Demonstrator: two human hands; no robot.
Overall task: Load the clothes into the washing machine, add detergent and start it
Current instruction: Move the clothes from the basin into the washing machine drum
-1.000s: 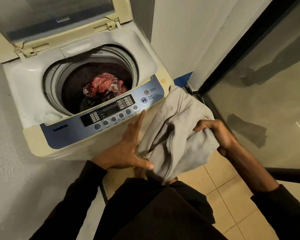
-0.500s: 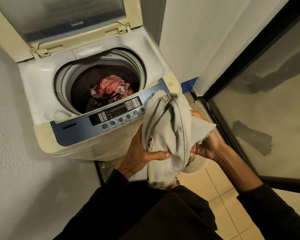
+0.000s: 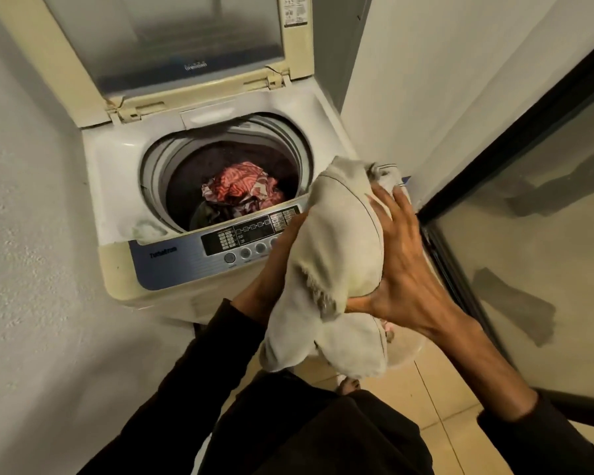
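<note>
1. The washing machine (image 3: 199,186) is the largest thing. It stands in a corner, and its lid (image 3: 172,46) is raised, so the drum (image 3: 227,180) is open from above for loading.
2. The walls (image 3: 24,234) are pale and rough. To the right there is a glass door (image 3: 535,241) with a dark frame, and the floor (image 3: 443,399) has beige tiles.
3. The grey garment (image 3: 336,269) is bunched into one bundle just in front of the control panel (image 3: 220,248), not yet over the drum. I think it is gathered this way so that no loose part hangs outside when it goes in.
4. The right hand (image 3: 402,269) lies on the outer side of the bundle; its fingers (image 3: 384,210) are spread and curve round the cloth, with the thumb below.
5. The left hand (image 3: 271,269) holds the other side, but it is mostly hidden behind the cloth, so I cannot tell how its fingers lie.
6. A red patterned cloth (image 3: 240,186) already lies in the drum on darker clothes.
7. No detergent is visible, so loading seems to be the present step.
</note>
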